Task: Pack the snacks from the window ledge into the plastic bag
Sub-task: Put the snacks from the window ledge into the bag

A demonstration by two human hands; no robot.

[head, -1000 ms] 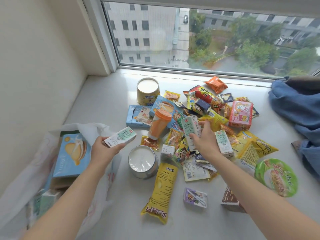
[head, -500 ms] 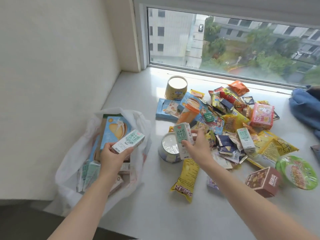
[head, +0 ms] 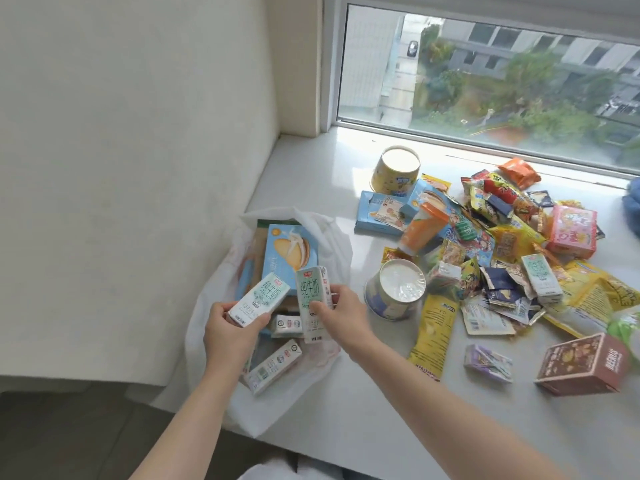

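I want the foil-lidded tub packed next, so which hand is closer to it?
Right. The right hand, holding a milk carton, is just left of the foil-lidded tub; the left hand is farther left, over the plastic bag.

We are in a home, most likely an upper-floor flat. Beyond our right hand (head: 341,315) a broad white ledge (head: 346,410) runs under a window (head: 485,71) that looks down on buildings, trees and a road far below. Left of our left hand (head: 228,332) stands a plain painted wall (head: 138,150). To the right of the right hand snacks (head: 502,237) lie heaped loose on the ledge, with blue cloth (head: 632,211) at the far right edge.
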